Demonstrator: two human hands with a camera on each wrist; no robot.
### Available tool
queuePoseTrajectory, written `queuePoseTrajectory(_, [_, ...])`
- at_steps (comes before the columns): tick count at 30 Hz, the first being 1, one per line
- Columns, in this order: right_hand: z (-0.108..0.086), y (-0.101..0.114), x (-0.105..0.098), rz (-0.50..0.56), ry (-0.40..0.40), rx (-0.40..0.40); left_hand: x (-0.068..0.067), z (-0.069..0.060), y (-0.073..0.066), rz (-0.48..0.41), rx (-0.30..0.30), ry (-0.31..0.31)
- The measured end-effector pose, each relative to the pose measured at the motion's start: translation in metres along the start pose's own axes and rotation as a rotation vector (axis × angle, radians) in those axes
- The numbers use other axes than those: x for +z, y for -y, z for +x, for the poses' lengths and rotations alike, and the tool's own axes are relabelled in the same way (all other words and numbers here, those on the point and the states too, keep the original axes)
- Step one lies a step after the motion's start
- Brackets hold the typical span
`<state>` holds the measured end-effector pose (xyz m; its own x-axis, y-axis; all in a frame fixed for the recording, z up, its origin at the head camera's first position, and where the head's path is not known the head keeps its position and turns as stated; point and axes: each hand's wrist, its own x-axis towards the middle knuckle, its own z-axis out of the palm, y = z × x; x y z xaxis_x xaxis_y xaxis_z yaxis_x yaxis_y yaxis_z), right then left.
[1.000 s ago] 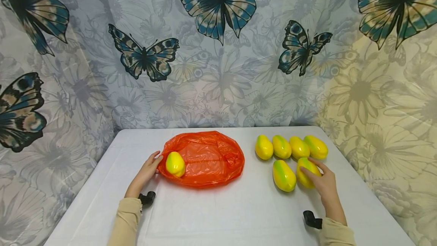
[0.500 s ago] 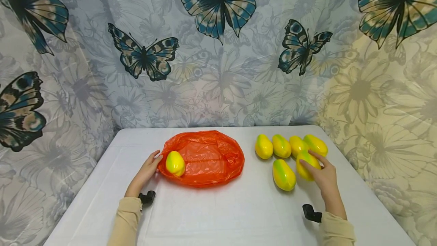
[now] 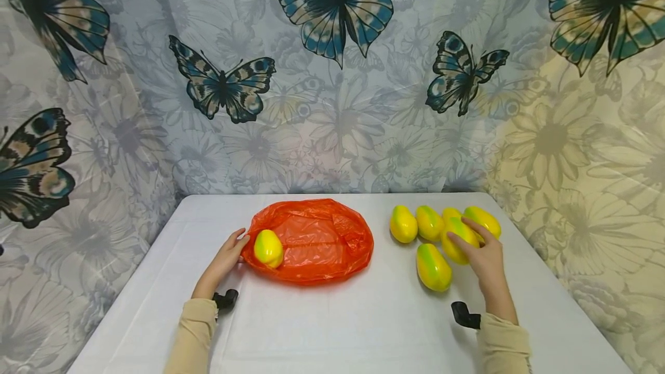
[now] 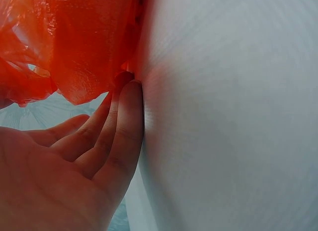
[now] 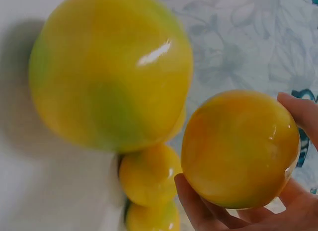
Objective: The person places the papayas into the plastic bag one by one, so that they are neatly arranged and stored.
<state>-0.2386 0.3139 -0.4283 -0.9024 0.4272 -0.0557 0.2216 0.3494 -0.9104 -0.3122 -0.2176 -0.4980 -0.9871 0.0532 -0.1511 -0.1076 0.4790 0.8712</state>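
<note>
In the head view, my right hand point(image 3: 488, 258) grips a glossy yellow-green papaya point(image 3: 457, 247) between thumb and fingers, above the table. The right wrist view shows this held papaya point(image 5: 241, 149) apart from a larger-looking one point(image 5: 112, 74) on the cloth. My left hand point(image 3: 220, 261) touches the left rim of a wide-mouthed orange-red plastic bag point(image 3: 312, 279). Its fingers point(image 4: 124, 126) lie fairly straight against the bag in the left wrist view, low beside the tabletop. Inside the bag, at its left side, rests one papaya point(image 3: 268, 249).
A back row of several papayas point(image 3: 403, 224) lies at the right of the white table point(image 3: 332, 328). One more papaya point(image 3: 433, 268) sits in front of them. Behind the table hangs a butterfly-print cloth point(image 3: 343, 131).
My right hand has lifted the papaya off the table and carried it back and a little left, so it covers part of the back row. The left hand has stayed at the bag.
</note>
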Motion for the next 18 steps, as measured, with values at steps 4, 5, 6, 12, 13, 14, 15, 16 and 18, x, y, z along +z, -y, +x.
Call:
queuePoseTrajectory(4, [0.000,0.006,0.008,0.027,0.015,-0.012,0.000,0.000,0.000,-0.005,0.000,0.000])
queuePoseTrajectory(5, [0.000,0.008,0.009,0.034,0.019,-0.012,0.000,0.000,0.000,-0.005,0.003,0.000])
queuePoseTrajectory(6, [0.000,0.009,0.011,0.038,0.023,-0.011,0.001,0.000,0.001,-0.005,0.004,0.001])
queuePoseTrajectory(12, [-0.001,0.020,0.023,0.058,0.056,-0.018,0.001,0.002,0.004,-0.023,0.014,-0.004])
queuePoseTrajectory(13, [-0.001,0.022,0.025,0.060,0.062,-0.024,0.001,0.002,0.004,-0.027,0.013,-0.007])
queuePoseTrajectory(14, [-0.001,0.024,0.027,0.058,0.066,-0.029,0.001,0.002,0.003,-0.028,0.007,-0.009])
queuePoseTrajectory(15, [-0.002,0.026,0.029,0.059,0.072,-0.035,0.001,0.002,0.003,-0.027,0.005,-0.010])
queuePoseTrajectory(16, [-0.001,0.028,0.032,0.063,0.077,-0.043,0.001,0.002,0.003,-0.022,0.008,-0.007])
queuePoseTrajectory(18, [-0.001,0.031,0.036,0.067,0.087,-0.064,0.001,0.003,0.003,-0.027,0.006,-0.005])
